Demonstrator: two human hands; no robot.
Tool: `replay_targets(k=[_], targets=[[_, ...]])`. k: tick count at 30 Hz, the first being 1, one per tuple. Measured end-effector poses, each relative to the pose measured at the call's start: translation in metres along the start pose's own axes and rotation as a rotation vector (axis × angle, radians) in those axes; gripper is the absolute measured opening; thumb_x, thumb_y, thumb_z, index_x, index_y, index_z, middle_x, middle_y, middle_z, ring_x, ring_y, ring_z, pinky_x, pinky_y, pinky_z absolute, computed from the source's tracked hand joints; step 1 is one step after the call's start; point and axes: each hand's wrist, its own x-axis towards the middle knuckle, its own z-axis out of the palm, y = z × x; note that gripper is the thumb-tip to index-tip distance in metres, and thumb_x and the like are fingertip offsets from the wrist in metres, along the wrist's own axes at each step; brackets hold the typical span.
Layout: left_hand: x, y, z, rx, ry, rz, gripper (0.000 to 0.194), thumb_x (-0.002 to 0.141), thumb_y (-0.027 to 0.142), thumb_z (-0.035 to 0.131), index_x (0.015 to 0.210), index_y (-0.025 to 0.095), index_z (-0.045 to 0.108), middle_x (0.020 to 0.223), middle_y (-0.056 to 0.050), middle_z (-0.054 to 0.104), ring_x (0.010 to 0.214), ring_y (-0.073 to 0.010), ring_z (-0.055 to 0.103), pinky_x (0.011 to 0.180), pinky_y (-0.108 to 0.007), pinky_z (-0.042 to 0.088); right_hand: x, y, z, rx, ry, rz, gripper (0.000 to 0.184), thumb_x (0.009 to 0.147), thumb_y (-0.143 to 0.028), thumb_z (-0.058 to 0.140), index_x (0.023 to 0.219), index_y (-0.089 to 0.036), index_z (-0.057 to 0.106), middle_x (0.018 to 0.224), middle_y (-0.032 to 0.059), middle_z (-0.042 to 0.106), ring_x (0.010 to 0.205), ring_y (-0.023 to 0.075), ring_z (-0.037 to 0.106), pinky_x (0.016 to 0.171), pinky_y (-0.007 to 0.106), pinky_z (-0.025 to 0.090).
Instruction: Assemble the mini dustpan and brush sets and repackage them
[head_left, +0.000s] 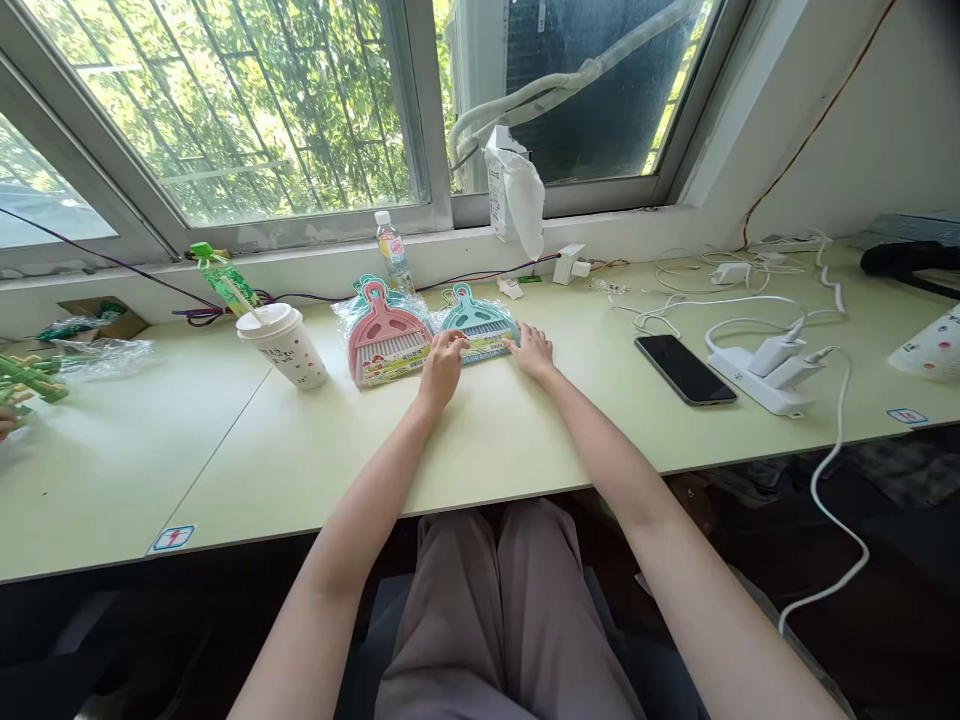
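Note:
Two small dustpan and brush sets in clear plastic wrap lie side by side on the desk. On the left is the pink dustpan and brush set (386, 335), with teal edges showing behind it. The blue dustpan and brush set (480, 318) is on the right. My left hand (444, 365) has its fingers curled together at the blue set's lower left edge, close to the pink one. At the opposite edge, my right hand (532, 352) grips the blue set's right corner. Parts of the fingertips are hidden.
A white paper cup (281, 345) and a green-capped bottle (225, 280) stand to the left. Behind is a clear bottle (394, 250). A phone (684, 369), power strip (761, 380) and loose white cables lie right. Another person's fingers (9, 420) touch green pieces far left.

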Motion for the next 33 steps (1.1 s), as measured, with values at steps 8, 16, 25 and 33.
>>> replay_targets(k=[8,16,25,33], targets=[[0.004,-0.011,-0.013,-0.042,0.187,-0.031,0.029,0.092,0.009,0.042,0.090,0.023,0.067,0.117,-0.010,0.060,0.121,-0.0243,0.053,0.107,-0.046,0.044,0.004,0.006,-0.009,0.302,0.157,0.084,0.053,0.098,-0.052,0.041,0.142,-0.022,0.043,0.144,0.0141,0.054,0.133,0.0284,0.049,0.110,0.045,0.037],[0.005,-0.017,-0.014,-0.078,0.288,-0.092,0.027,0.085,0.003,0.046,0.084,0.021,0.066,0.120,-0.010,0.055,0.125,-0.0258,0.051,0.108,-0.047,0.043,0.017,0.043,-0.041,0.864,0.498,0.522,0.033,0.095,-0.025,0.032,0.120,-0.022,0.054,0.115,0.0090,0.067,0.092,0.0141,0.068,0.076,0.026,0.054],[0.004,-0.016,-0.013,-0.100,0.225,-0.138,0.020,0.087,0.011,0.051,0.082,0.021,0.068,0.122,-0.008,0.059,0.110,-0.0224,0.063,0.094,-0.038,0.054,0.016,0.040,-0.037,1.065,0.458,0.504,0.024,0.077,-0.012,0.041,0.087,-0.021,0.062,0.096,0.0031,0.071,0.068,0.0086,0.063,0.060,0.019,0.051],[0.004,-0.018,-0.010,-0.113,0.193,-0.134,0.018,0.087,0.010,0.051,0.085,0.019,0.066,0.120,-0.010,0.060,0.109,-0.0223,0.063,0.091,-0.038,0.056,0.020,0.041,-0.032,0.997,0.382,0.446,0.026,0.073,-0.011,0.042,0.083,-0.020,0.064,0.094,0.0021,0.072,0.066,0.0084,0.061,0.060,0.018,0.048]])
